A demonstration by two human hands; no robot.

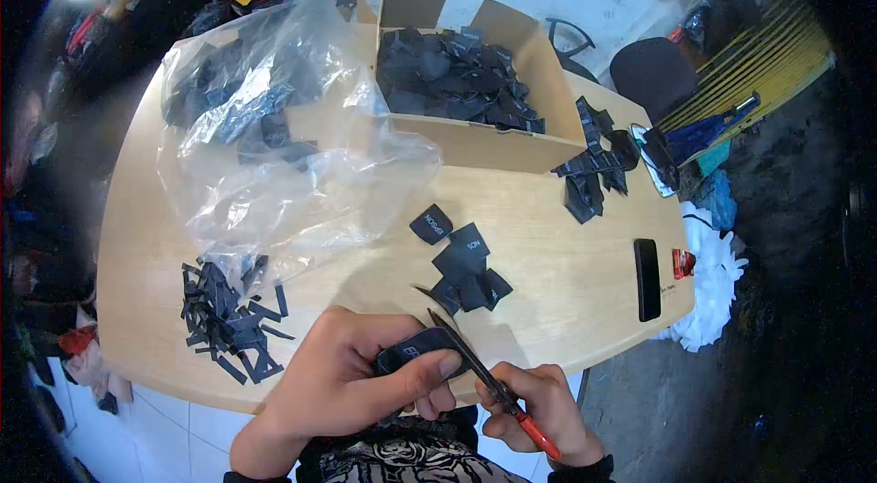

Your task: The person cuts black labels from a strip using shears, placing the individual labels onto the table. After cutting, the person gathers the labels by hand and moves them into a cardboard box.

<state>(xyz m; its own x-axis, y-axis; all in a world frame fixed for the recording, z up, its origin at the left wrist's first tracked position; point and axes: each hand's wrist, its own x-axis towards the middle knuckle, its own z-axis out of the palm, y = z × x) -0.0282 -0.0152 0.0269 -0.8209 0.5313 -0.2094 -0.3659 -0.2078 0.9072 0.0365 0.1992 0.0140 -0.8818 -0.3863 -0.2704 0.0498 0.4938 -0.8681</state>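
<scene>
Left hand (pixel 361 378): pinches black patch (pixel 399 352), thumb steadying face, edge accessible | right hand (pixel 554 403): grips red-handled scissors (pixel 535 433), blades alongside | black strips (pixel 222 311): piled near left

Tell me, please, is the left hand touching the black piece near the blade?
Touching. The head view shows it: the left hand has its thumb laid over the black piece.

the left hand (pixel 352 378) is closed in a pinch, its thumb (pixel 416 378) pressed over bent fingers (pixel 437 403). the right hand (pixel 548 410) is placed just beside it, its fingers curled. both wrists (pixel 269 446) are bordered by dark cuffs (pixel 585 471).
</scene>
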